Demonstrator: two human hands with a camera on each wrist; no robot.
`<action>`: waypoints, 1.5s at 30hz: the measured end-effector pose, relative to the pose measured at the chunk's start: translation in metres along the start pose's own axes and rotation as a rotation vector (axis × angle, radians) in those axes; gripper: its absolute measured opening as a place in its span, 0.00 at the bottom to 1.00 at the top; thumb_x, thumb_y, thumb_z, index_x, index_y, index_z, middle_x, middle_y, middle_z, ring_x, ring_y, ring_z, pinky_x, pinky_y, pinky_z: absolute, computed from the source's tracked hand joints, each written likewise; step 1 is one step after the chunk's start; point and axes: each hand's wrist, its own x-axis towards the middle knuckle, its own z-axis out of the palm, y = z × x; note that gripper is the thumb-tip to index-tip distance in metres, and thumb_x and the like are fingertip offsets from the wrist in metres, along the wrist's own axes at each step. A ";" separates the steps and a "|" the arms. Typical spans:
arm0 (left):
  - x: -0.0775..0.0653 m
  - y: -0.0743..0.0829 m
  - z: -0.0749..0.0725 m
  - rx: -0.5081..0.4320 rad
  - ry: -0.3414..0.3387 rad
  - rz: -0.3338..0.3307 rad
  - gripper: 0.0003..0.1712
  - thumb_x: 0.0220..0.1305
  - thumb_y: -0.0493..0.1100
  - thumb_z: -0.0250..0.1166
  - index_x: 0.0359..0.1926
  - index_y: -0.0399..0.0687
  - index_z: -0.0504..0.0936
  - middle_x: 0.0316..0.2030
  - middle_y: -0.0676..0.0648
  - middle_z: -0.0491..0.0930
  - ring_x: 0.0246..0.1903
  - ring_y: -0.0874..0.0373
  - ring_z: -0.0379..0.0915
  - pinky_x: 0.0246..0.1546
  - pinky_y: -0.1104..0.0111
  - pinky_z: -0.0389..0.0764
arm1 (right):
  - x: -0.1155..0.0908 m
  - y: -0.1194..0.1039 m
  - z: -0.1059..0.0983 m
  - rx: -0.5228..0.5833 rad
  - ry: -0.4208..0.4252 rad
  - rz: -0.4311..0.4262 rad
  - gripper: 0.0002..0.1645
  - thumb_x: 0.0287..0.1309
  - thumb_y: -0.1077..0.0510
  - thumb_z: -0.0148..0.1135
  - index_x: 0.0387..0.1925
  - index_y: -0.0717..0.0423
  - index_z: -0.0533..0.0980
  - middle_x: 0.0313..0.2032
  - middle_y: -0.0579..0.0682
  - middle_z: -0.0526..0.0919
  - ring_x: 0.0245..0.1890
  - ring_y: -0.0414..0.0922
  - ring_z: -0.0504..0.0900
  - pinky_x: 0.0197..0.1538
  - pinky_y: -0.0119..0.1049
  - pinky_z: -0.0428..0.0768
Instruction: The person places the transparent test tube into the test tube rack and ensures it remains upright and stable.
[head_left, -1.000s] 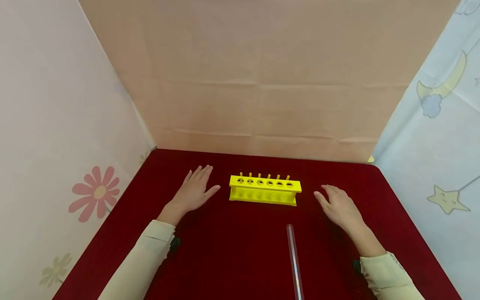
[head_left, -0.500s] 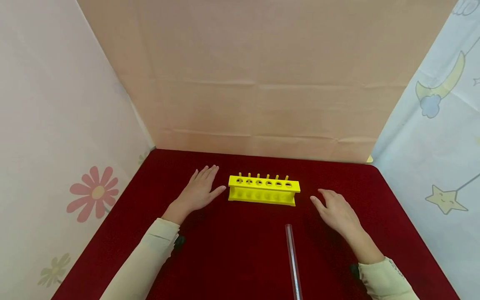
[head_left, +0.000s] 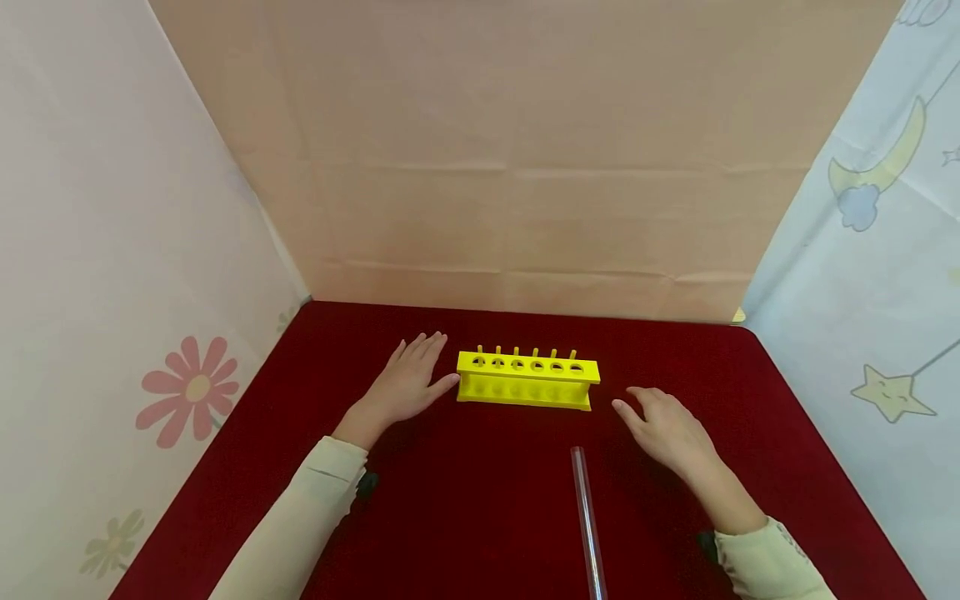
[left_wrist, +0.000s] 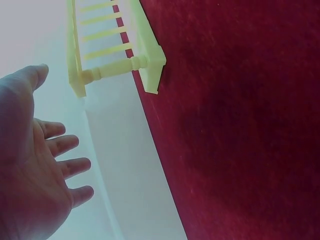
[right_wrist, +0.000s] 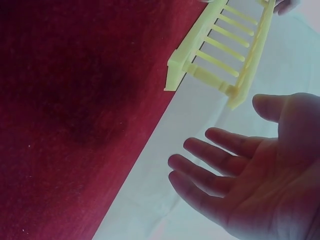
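Clear tube [head_left: 587, 521]: lies short of the right fingertips and to their left, long axis running away from the person. Right hand [head_left: 671, 433]: reaches forward and inward, fingers slightly bent and apart, holding nothing. Left hand [head_left: 405, 383]: extended, thumb spread, holding nothing; appears the nearer to the yellow rack. Yellow rack [head_left: 527, 377]: upright between both thumbs, touching neither, long axis crosswise from hand to hand
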 end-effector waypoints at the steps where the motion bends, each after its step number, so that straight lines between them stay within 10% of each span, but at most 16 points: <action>1: 0.000 0.000 0.000 0.001 -0.004 0.000 0.47 0.74 0.67 0.51 0.81 0.46 0.49 0.79 0.44 0.51 0.79 0.45 0.43 0.78 0.46 0.43 | -0.001 -0.001 0.000 -0.005 -0.002 -0.001 0.35 0.74 0.44 0.53 0.64 0.70 0.71 0.61 0.73 0.75 0.61 0.70 0.73 0.60 0.67 0.72; 45: 0.012 0.017 0.015 0.031 -0.029 0.035 0.46 0.74 0.67 0.50 0.80 0.46 0.52 0.80 0.45 0.51 0.79 0.49 0.42 0.78 0.50 0.47 | -0.022 -0.029 0.021 -0.039 -0.120 -0.008 0.29 0.69 0.45 0.62 0.56 0.66 0.78 0.52 0.63 0.84 0.48 0.60 0.84 0.49 0.58 0.82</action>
